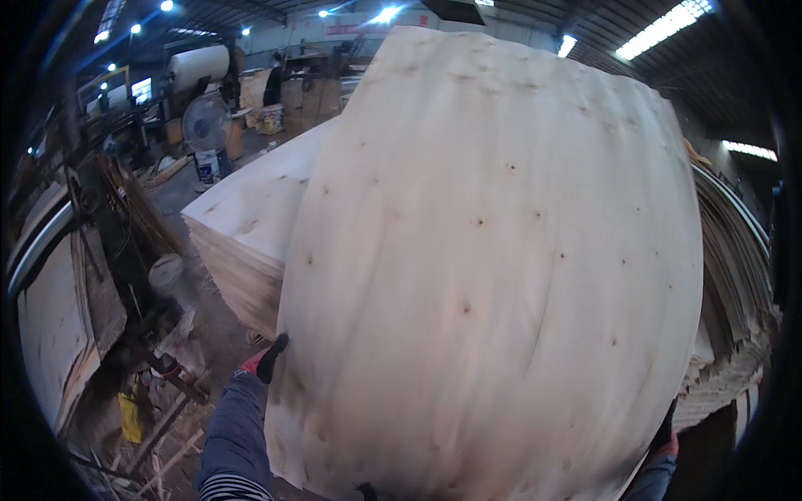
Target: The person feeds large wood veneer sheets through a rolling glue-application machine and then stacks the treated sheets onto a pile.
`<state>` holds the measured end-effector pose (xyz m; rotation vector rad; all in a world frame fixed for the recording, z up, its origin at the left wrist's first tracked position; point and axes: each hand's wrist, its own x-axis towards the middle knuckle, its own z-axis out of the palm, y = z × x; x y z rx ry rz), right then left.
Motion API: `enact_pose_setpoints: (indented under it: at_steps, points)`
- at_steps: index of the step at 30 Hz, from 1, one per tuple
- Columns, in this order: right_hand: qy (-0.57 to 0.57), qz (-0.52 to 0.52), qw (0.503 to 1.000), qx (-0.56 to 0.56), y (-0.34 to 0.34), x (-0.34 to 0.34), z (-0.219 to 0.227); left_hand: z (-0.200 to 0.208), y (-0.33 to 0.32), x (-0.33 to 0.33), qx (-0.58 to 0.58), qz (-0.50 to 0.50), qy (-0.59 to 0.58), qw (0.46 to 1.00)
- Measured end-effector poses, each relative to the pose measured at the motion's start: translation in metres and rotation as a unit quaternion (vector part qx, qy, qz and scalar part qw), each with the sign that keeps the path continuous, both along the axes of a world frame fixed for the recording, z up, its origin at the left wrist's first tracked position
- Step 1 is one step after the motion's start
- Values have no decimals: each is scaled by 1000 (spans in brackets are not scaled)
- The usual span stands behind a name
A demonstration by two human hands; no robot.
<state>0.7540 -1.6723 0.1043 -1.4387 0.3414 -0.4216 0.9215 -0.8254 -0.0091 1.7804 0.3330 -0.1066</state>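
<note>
A large pale wood veneer sheet, dotted with small dark knots, stands raised and bowed across the middle of the head view. At its lower left edge, my left hand, in a black and red glove, is closed on the sheet with the fingers partly behind it. My right hand, gloved alike, grips the lower right edge, mostly hidden by the sheet and shadow. Behind the sheet at the left, a stack of veneer sheets shows its layered side.
At the right stands a tall pile of curved veneer sheets. A standing fan and buckets are farther back left. Wood boards lean at the far left. Scrap strips and a yellow bag lie on the floor.
</note>
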Motion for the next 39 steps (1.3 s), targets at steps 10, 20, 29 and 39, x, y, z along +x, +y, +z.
enact_pose_setpoints:
  at_steps: [10, 20, 29, 39]
  points:
    - [35, -21, 998, -51, 16, 47, 19, 38, -32, -61, -97, 11, -46, 994]
    - [-4, 47, 996, -78, 70, 14, 46, 65, -1, -232, -144, 131, -40, 980]
    - [-96, 222, 970, -38, 143, -64, 16, 101, 31, -530, -82, 319, -126, 936]
    - [-131, 503, 854, 23, 447, 3, 20, 91, 198, -764, 0, 587, -174, 791]
